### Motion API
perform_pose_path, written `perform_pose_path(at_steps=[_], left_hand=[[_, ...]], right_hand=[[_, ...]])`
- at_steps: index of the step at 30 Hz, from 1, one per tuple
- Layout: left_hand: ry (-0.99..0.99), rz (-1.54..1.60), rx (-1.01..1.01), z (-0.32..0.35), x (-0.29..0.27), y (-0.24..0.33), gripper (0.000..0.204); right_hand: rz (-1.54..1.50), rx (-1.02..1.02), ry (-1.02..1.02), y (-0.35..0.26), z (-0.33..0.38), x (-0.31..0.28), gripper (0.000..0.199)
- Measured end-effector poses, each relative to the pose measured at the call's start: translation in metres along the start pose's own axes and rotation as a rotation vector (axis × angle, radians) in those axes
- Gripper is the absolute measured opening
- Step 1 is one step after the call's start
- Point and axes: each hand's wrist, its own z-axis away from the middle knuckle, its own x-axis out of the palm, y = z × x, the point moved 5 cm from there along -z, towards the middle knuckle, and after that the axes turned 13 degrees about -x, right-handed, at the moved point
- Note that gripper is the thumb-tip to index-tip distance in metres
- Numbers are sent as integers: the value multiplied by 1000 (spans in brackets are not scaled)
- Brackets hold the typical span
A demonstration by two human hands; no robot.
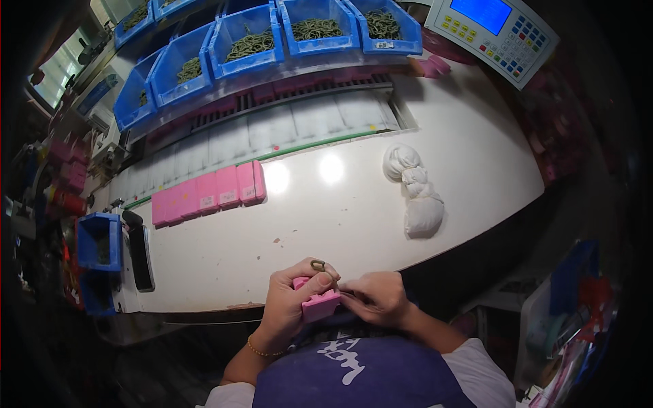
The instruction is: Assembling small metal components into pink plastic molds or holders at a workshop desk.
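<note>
My left hand (284,299) is closed round a pink rubber mould (320,307), held just off the table's near edge in front of my body. A small green loop-shaped piece (317,264) sticks up at the left thumb and fingertips, above the mould. My right hand (378,296) is at the mould's right side, its fingers pinched together beside the block. Whatever those fingers grip is too small and hidden to name.
Pink moulds (207,194) stand in a row at left. A knotted white cloth bundle (423,204) lies at right. Blue bins (246,45) of green pieces line the back, near a control panel (495,30). A dark-topped device (138,250) sits at the left edge.
</note>
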Motion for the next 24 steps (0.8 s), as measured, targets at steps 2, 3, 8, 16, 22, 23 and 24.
perform_pose_path(at_steps=[2,3,8,16,22,23,24], left_hand=[[-53,16,55,2,1,5,13],[-55,17,56,2,3,6,13],[-19,3,11,4,3,6,18],[-41,64,-24,4,2,0,14],[-66,79,-55,3,3,-2,11],[-60,78,-56,3,3,-2,11],[-60,78,-56,3,3,-2,11]], right_hand=[[33,-41,0,-3,-7,-5,26],[65,-83,0,-5,-9,-7,30],[89,-146,41,-5,-15,-17,37],[206,-292,1,-10,-23,-9,40],[203,-269,5,-8,-20,-10,41],[201,-269,10,-8,-20,-9,41],[199,-270,15,-8,-20,-9,41]])
